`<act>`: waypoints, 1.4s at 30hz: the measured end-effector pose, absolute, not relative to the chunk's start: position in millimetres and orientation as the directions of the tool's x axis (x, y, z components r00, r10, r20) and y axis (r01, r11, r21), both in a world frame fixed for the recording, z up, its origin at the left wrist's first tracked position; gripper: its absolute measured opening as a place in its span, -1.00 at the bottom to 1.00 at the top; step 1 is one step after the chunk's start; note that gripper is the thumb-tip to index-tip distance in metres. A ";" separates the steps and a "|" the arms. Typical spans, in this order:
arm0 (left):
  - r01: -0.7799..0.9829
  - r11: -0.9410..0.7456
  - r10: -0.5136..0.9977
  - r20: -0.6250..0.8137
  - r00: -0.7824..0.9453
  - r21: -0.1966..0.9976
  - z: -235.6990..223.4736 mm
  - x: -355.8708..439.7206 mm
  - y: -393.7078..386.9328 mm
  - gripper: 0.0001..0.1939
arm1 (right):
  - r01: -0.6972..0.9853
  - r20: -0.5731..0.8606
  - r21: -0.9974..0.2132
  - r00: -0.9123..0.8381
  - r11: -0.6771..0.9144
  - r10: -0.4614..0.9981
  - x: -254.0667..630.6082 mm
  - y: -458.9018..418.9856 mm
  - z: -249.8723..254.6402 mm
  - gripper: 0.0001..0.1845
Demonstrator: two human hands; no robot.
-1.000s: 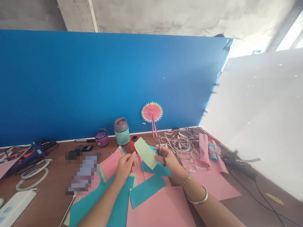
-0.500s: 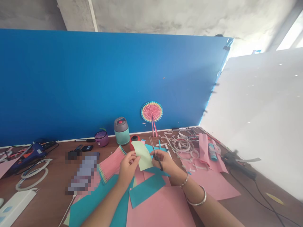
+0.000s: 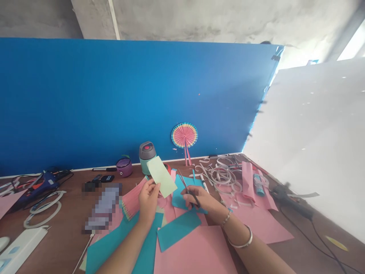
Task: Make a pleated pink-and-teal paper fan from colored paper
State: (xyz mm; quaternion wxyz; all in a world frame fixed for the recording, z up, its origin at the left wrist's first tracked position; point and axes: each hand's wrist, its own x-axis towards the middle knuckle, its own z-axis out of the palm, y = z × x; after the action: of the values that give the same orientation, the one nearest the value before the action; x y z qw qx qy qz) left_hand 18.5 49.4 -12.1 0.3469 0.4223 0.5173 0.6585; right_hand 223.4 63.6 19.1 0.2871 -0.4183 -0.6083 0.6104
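Observation:
My left hand (image 3: 148, 198) pinches a pale green paper strip (image 3: 162, 177) by its lower left edge and holds it tilted above the table. To its right, my right hand (image 3: 198, 198) grips scissors (image 3: 185, 182), with the blades pointing up and away from me, apart from the strip. Beneath the hands lie a teal paper strip (image 3: 179, 230), a large pink sheet (image 3: 194, 251) and a teal sheet (image 3: 119, 243). A pleated pink paper piece (image 3: 132, 199) with a patterned edge is just left of my left hand.
A round pleated paper fan (image 3: 184, 136) leans on the blue partition (image 3: 114, 95). A purple cup (image 3: 124, 167) and a teal-grey flask (image 3: 145, 163) stand at the back. Curled white strips (image 3: 222, 175), a glue gun (image 3: 45, 186), a blurred phone (image 3: 104, 207) and a power strip (image 3: 23, 249) lie around.
My left hand has moved left and raised the green strip away from the scissors. My right hand keeps the scissors, now slightly lower and apart from the paper.

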 end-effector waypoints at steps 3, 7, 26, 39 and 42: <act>-0.037 -0.256 0.871 0.213 -0.443 0.966 -10.9 17.9 50.0 -0.60 | 0.193 -0.164 -0.979 -0.589 -0.060 0.791 223.9 58.0 23.9 -0.63; -0.057 -0.257 0.866 0.203 -0.458 0.965 -10.9 19.0 49.4 -0.61 | 0.198 -0.171 -0.979 -0.644 -0.053 0.746 222.2 54.2 24.4 -0.60; -0.143 -0.220 0.904 0.146 -0.402 0.965 -11.8 21.9 48.4 -0.62 | 0.301 -0.178 -0.953 -0.593 0.012 0.786 216.4 60.4 11.3 -0.61; -0.166 -0.218 0.903 0.134 -0.407 0.962 -10.2 22.7 47.7 -0.59 | 0.303 -0.168 -0.952 -0.607 0.032 0.777 217.7 62.6 8.0 -0.64; -0.158 -0.221 0.902 0.140 -0.408 0.962 -10.9 23.1 48.3 -0.59 | 0.307 -0.168 -0.951 -0.601 0.032 0.781 217.9 61.9 8.0 -0.64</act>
State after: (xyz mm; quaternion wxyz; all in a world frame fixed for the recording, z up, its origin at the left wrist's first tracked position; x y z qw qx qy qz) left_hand 23.1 48.3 -10.9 0.3885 0.3806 0.4884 0.6824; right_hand 217.9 61.9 8.0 0.2068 -0.3956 -0.6878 0.5724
